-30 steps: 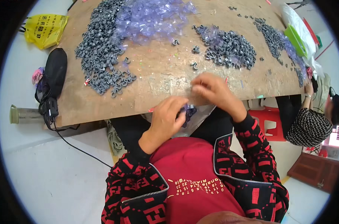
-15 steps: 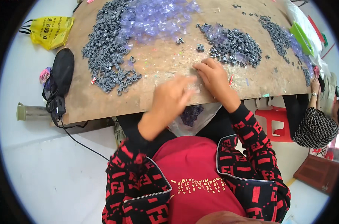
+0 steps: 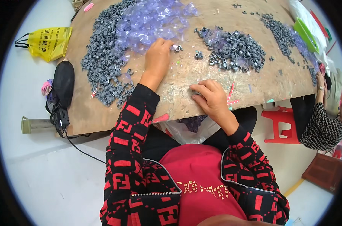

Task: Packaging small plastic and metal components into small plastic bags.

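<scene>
My left hand (image 3: 158,56) reaches out to the near edge of a heap of clear purple plastic pieces (image 3: 152,22). Its fingertips are drawn together, and what is in them is hidden. Beside those fingertips lies a loose grey plastic clip (image 3: 179,48). Lower on the table, near the front edge, my right hand (image 3: 213,98) is bent with thumb and forefinger closed on a small grey clip (image 3: 194,92), mostly covered by the fingers. A pile of grey clips (image 3: 235,49) mixed with some purple pieces lies beyond my right hand.
A long heap of grey clips (image 3: 103,64) fills the table's left side. Below the table edge, a clear bag (image 3: 178,132) holds dark purple pieces. At left are a yellow bag (image 3: 50,43) and black pouch (image 3: 63,83). Another person (image 3: 321,128) sits at right near a red stool (image 3: 280,124).
My left hand has moved away from my right, forward to the purple heap. My right hand has come slightly nearer the table's front edge. The view has shifted a little.
</scene>
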`<state>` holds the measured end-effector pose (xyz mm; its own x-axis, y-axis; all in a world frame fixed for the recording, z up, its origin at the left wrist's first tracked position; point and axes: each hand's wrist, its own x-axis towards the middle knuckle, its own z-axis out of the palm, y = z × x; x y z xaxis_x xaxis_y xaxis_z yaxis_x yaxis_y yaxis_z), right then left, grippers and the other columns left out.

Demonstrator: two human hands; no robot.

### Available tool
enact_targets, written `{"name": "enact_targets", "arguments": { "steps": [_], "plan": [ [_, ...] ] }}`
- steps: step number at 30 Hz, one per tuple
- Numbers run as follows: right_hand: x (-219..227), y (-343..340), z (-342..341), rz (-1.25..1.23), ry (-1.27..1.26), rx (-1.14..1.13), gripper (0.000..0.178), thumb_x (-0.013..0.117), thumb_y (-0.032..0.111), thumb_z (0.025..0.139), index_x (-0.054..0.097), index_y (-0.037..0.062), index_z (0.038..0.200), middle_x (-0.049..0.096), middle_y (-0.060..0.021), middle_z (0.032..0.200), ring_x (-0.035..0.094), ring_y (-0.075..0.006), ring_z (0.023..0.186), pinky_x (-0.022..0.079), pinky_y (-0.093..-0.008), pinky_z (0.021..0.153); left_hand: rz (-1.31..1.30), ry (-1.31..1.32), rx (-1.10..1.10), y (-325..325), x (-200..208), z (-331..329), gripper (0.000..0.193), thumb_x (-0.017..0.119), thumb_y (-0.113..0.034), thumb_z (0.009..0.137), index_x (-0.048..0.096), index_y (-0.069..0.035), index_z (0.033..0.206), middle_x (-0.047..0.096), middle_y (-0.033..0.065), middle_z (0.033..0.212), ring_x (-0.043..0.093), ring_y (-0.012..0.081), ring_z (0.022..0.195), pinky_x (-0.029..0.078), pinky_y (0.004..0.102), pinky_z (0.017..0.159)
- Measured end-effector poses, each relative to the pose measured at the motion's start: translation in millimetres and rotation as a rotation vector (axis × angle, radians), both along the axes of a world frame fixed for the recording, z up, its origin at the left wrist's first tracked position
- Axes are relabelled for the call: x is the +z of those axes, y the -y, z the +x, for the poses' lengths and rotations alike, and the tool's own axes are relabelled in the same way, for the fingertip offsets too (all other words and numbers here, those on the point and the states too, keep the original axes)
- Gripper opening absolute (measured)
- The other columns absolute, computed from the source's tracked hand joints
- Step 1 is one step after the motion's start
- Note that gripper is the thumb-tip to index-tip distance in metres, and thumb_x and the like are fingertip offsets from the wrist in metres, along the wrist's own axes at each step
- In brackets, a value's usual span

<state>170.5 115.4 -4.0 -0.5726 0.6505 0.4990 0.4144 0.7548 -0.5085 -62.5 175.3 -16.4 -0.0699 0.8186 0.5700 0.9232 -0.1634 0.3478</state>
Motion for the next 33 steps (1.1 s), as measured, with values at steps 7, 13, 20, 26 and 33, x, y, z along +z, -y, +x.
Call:
{"name": "enact_targets", "arguments": {
  "steps": [7,13,20,26,33],
  "plan": [
    [-6,1,4,0.011,0.012,-0.021,0.026,0.068,0.008,0.075,0.065,0.0091,0.101,0.059,-0.0103,0.092,0.057,-0.0297,0.085,0.045,-0.0362,0.073,-0.009,0.592,0.046,19,12,12,0.007,0.065,-0.009,0.081,0.065,-0.010,0.088,0.061,0.0049,0.076,0.060,0.0179,0.071,0.046,0.0341,0.062],
    [2,1,2,-0.088,-0.053,0.016,0.023,0.066,0.007,0.077,0.064,0.0058,0.100,0.059,-0.0105,0.085,0.058,-0.0292,0.077,0.046,-0.0355,0.068,-0.291,1.823,-0.255,88,40,15,0.008,0.063,-0.009,0.087,0.060,-0.006,0.093,0.063,0.0012,0.082,0.058,0.0081,0.070,0.048,0.0208,0.060],
    [6,-19,-6,-0.117,0.078,0.041,0.020,0.066,0.010,0.078,0.064,0.0075,0.097,0.055,-0.0106,0.084,0.058,-0.0290,0.076,0.046,-0.0352,0.065,-0.277,2.133,-0.386,126,55,49,0.008,0.057,-0.007,0.087,0.052,-0.008,0.093,0.064,0.0090,0.094,0.059,0.0094,0.070,0.050,0.0214,0.061],
    [0,-29,-13,-0.006,0.049,0.011,0.013,0.062,0.009,0.083,0.062,0.0048,0.095,0.057,-0.0116,0.086,0.059,-0.0302,0.077,0.047,-0.0349,0.067,-0.178,2.247,-0.648,136,49,53,0.018,0.056,-0.009,0.086,0.055,-0.001,0.102,0.060,0.0193,0.111,0.053,0.0115,0.068,0.043,0.0241,0.062],
    [9,-18,-8,-0.453,-0.260,-0.016,0.016,0.060,0.010,0.088,0.061,0.0031,0.102,0.063,-0.0076,0.090,0.061,-0.0185,0.076,0.047,-0.0281,0.069,-0.211,2.154,-0.505,140,55,66,0.018,0.055,-0.012,0.091,0.053,-0.002,0.106,0.060,0.0155,0.108,0.063,0.0160,0.080,0.055,0.0277,0.070]
  ]
}}
